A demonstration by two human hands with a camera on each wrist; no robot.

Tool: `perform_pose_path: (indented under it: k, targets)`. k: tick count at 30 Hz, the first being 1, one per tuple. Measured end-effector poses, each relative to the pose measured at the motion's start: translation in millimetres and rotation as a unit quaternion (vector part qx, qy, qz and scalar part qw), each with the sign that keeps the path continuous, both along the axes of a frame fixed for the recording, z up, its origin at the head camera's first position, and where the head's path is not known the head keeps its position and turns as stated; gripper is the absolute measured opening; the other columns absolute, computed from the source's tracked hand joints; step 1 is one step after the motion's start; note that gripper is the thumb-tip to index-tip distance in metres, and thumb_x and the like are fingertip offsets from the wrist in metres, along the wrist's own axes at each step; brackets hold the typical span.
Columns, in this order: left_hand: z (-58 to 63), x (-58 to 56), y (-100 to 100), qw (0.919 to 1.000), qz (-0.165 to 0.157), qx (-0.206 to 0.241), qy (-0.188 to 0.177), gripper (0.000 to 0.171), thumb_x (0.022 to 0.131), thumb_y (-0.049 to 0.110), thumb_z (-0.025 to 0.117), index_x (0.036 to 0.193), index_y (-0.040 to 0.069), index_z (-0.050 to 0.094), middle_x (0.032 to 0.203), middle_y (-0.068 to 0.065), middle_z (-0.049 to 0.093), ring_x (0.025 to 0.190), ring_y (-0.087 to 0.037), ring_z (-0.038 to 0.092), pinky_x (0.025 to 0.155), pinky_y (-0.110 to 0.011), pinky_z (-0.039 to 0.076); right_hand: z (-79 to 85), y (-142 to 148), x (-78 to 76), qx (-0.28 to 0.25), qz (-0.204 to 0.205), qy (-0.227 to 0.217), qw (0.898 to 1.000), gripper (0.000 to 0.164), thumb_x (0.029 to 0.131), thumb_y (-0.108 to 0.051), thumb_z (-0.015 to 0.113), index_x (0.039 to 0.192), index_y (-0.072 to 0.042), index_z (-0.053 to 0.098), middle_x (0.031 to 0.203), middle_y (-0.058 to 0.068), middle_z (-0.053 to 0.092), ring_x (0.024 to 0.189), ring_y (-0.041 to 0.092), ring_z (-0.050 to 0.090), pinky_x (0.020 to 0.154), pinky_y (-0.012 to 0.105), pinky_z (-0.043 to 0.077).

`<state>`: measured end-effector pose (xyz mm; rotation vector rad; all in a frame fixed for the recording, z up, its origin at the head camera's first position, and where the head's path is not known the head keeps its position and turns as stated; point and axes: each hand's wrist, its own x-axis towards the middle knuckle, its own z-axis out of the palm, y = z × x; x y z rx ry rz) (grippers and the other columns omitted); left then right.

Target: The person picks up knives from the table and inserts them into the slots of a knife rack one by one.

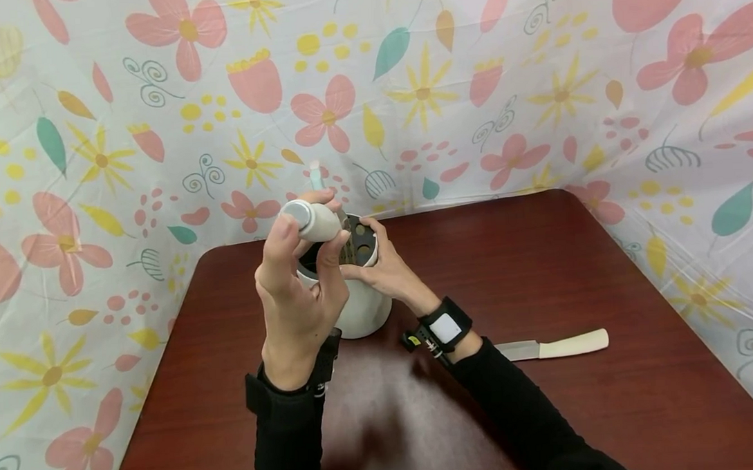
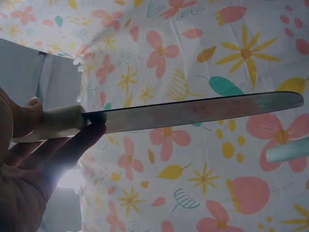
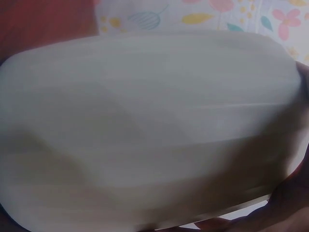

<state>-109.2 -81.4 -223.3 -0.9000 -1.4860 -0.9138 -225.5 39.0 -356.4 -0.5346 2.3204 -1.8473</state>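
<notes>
In the head view my left hand (image 1: 300,286) holds a knife by its pale handle (image 1: 316,222), over the knife holder. The left wrist view shows the knife's long blade (image 2: 193,110) reaching out from the fingers, with nothing touching it. My right hand (image 1: 386,266) grips the rim of the white knife holder (image 1: 360,315), thumb on the near side and fingers at the far side. The holder's dark top has round holes and slots, partly hidden behind the left hand. The holder's ribbed white wall (image 3: 145,116) fills most of the right wrist view.
A second knife (image 1: 573,344) with a cream handle lies on the brown table (image 1: 502,258), its blade partly behind the right forearm. A pale teal handle (image 1: 315,175) stands up behind the left hand. A flowered cloth (image 1: 421,95) hangs behind the table.
</notes>
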Motion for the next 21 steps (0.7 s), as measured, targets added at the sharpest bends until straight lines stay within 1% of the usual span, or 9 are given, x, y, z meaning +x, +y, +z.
perform_pose_path:
  k: [3, 5, 7, 12, 16, 21]
  targets:
    - [-1.1, -3.6, -0.3, 1.0000, 0.002, 0.000, -0.004, 0.070, 0.092, -0.013, 0.063, 0.143, 0.027, 0.035, 0.114, -0.032, 0.065, 0.110, -0.036, 0.070, 0.092, -0.040, 0.061, 0.6, 0.6, 1.1, 0.002, 0.002, -0.001, 1.000, 0.100, 0.086, -0.037, 0.081, 0.158, -0.036, 0.013, 0.169, 0.006, 0.011, 0.153, 0.026, 0.025, 0.116, 0.055, 0.035]
    - [-2.7, -7.0, -0.5, 0.9999, 0.007, -0.001, -0.008, 0.069, 0.093, -0.012, 0.062, 0.143, 0.026, 0.036, 0.115, -0.032, 0.065, 0.110, -0.035, 0.070, 0.093, -0.040, 0.061, 0.6, 0.8, 1.6, 0.000, 0.006, 0.002, 1.000, 0.099, 0.087, -0.034, 0.080, 0.158, -0.034, 0.012, 0.169, 0.007, 0.010, 0.152, 0.028, 0.026, 0.114, 0.055, 0.037]
    - [-4.8, -10.8, -0.7, 0.9998, 0.011, -0.002, -0.013, 0.069, 0.093, -0.011, 0.062, 0.144, 0.027, 0.035, 0.116, -0.032, 0.064, 0.111, -0.035, 0.070, 0.094, -0.040, 0.061, 0.6, 0.9, 2.0, -0.001, 0.009, 0.005, 1.000, 0.098, 0.088, -0.030, 0.079, 0.159, -0.032, 0.011, 0.170, 0.008, 0.008, 0.153, 0.028, 0.024, 0.113, 0.054, 0.038]
    - [-10.0, -20.5, -2.2, 0.9994, 0.023, -0.005, -0.026, 0.073, 0.094, -0.010, 0.062, 0.147, 0.031, 0.033, 0.118, -0.030, 0.063, 0.112, -0.033, 0.070, 0.094, -0.039, 0.061, 0.9, 0.4, 1.1, 0.007, 0.006, 0.020, 1.000, 0.096, 0.090, -0.026, 0.078, 0.160, -0.027, 0.012, 0.169, 0.012, 0.010, 0.154, 0.029, 0.022, 0.114, 0.054, 0.038]
    - [-14.7, -27.0, -4.4, 0.9988, 0.032, -0.011, -0.036, 0.074, 0.095, -0.008, 0.063, 0.149, 0.031, 0.030, 0.120, -0.029, 0.064, 0.113, -0.033, 0.069, 0.092, -0.039, 0.061, 0.8, 0.5, 0.4, 0.001, 0.005, 0.022, 1.000, 0.095, 0.090, -0.024, 0.078, 0.159, -0.026, 0.012, 0.169, 0.012, 0.011, 0.152, 0.030, 0.027, 0.111, 0.052, 0.040]
    - [-20.1, -31.9, -6.3, 0.9980, 0.038, -0.019, -0.046, 0.076, 0.094, -0.008, 0.063, 0.150, 0.030, 0.028, 0.122, -0.028, 0.065, 0.112, -0.034, 0.070, 0.091, -0.040, 0.061, -0.7, 1.3, 1.6, 0.000, 0.006, 0.017, 1.000, 0.097, 0.090, -0.025, 0.078, 0.160, -0.027, 0.011, 0.169, 0.010, 0.009, 0.152, 0.030, 0.026, 0.111, 0.051, 0.040]
